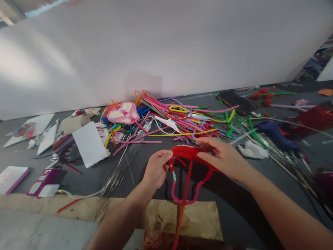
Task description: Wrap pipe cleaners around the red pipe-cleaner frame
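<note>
A red pipe-cleaner shape, a loop with a stem hanging down, is held up over the dark table between both hands. My left hand pinches its left edge, fingers curled shut. My right hand grips the fuzzy red top of the shape from the right, fingers wrapped over it. Behind the hands lies a big heap of coloured pipe cleaners. A pink and cream woven petal piece rests on the heap's left side.
A white card, paper scraps and a purple packet lie at left. Thin silver wires fan out in the middle. Red pompom stems, blue cloth and a dark phone sit at right. A white wall rises behind.
</note>
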{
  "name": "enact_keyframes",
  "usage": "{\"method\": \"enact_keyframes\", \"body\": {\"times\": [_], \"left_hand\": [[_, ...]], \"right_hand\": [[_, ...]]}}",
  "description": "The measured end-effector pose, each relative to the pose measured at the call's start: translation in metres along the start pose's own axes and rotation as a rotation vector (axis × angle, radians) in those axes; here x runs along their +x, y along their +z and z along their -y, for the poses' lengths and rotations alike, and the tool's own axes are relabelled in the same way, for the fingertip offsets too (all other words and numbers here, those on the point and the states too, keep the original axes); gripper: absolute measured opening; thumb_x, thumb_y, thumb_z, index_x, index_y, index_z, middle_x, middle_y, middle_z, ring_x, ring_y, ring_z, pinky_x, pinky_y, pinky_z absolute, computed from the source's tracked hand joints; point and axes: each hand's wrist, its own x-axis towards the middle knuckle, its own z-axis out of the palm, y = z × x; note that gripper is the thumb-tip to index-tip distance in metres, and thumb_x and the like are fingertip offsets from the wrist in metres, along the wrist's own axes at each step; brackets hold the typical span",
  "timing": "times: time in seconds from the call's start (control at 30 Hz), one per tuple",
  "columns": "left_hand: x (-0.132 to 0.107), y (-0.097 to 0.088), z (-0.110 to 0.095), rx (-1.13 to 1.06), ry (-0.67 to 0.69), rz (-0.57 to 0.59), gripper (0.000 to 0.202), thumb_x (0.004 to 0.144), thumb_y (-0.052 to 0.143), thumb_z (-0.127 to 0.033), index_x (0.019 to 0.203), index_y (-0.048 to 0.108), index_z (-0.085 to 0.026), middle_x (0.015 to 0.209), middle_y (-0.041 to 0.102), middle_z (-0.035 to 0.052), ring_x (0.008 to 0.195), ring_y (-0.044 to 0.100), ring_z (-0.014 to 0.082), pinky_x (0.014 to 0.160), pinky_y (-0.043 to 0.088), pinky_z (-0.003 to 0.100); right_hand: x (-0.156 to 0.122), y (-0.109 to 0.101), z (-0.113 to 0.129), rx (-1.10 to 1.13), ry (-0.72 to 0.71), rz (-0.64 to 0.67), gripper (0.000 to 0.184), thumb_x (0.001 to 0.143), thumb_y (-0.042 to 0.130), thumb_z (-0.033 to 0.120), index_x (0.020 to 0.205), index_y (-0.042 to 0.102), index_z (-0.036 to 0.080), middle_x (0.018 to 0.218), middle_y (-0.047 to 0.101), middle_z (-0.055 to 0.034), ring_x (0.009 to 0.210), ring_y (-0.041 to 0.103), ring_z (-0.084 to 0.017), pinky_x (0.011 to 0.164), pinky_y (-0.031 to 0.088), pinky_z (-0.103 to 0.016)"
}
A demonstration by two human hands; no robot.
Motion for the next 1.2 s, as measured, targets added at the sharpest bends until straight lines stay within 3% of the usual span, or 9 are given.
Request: {"method": "enact_keyframes", "body": {"times": [0.1,0.2,0.33,0.67,0.93,1.03,1.2], "left_hand": [[-0.002,0.001,0.003,0.020,-0.009,0.022,0.016,0.063,0.077,-0.025,0.066,0.066,-0.013,0.060,0.065,0.0002,0.053,0.055,0.0075,0.056,0.044,0.019],[-0.003,0.002,0.004,0.043,0.001,0.037,0.016,0.063,0.077,-0.024,0.067,0.066,-0.013,0.062,0.065,-0.0001,0.055,0.055,0.0072,0.059,0.043,0.019],[-0.003,0.002,0.003,0.124,0.025,0.084,0.016,0.066,0.076,-0.025,0.067,0.064,-0.014,0.062,0.061,-0.0015,0.057,0.052,0.0058,0.059,0.041,0.017],[-0.001,-0.009,-0.016,0.510,0.037,0.264,0.028,0.076,0.066,-0.041,0.081,0.060,-0.014,0.069,0.057,0.0002,0.062,0.049,0.0090,0.060,0.037,0.020],[0.001,-0.015,-0.032,0.924,0.281,0.196,0.021,0.075,0.066,-0.034,0.069,0.061,-0.015,0.065,0.057,-0.0009,0.063,0.049,0.0107,0.061,0.037,0.021],[0.000,-0.015,-0.033,0.822,0.256,0.177,0.018,0.070,0.071,-0.031,0.068,0.062,-0.015,0.067,0.059,0.0002,0.064,0.051,0.0108,0.061,0.039,0.020],[0.001,-0.015,-0.027,0.428,0.043,0.252,0.022,0.058,0.080,-0.023,0.069,0.065,-0.013,0.072,0.063,0.0021,0.064,0.055,0.0106,0.062,0.043,0.021]], "right_hand": [[-0.005,0.008,0.005,-0.312,-0.194,-0.018,0.036,0.082,0.059,0.030,0.116,0.058,0.020,0.113,0.064,-0.0093,0.107,0.058,-0.025,0.092,0.047,-0.045],[-0.008,0.021,0.004,-0.447,-0.281,-0.040,0.038,0.082,0.059,0.030,0.118,0.056,0.017,0.112,0.064,-0.0107,0.106,0.058,-0.026,0.091,0.049,-0.045],[-0.009,0.032,0.003,-0.446,-0.312,-0.066,0.034,0.082,0.057,0.023,0.116,0.056,0.017,0.109,0.065,-0.0104,0.102,0.060,-0.024,0.091,0.050,-0.042],[-0.008,0.031,0.006,-0.381,-0.362,-0.101,0.028,0.082,0.057,0.020,0.110,0.057,0.017,0.104,0.067,-0.0096,0.097,0.062,-0.022,0.087,0.053,-0.040],[-0.009,0.033,0.004,-0.373,-0.360,-0.091,0.028,0.082,0.056,0.020,0.110,0.057,0.018,0.104,0.067,-0.0102,0.096,0.062,-0.023,0.086,0.053,-0.041],[-0.009,0.034,0.005,-0.365,-0.354,-0.095,0.028,0.082,0.056,0.020,0.110,0.058,0.019,0.103,0.067,-0.0099,0.096,0.062,-0.023,0.086,0.053,-0.041],[-0.009,0.033,0.006,-0.350,-0.339,-0.132,0.028,0.082,0.056,0.022,0.110,0.058,0.022,0.101,0.067,-0.0085,0.095,0.063,-0.023,0.085,0.053,-0.042]]}}
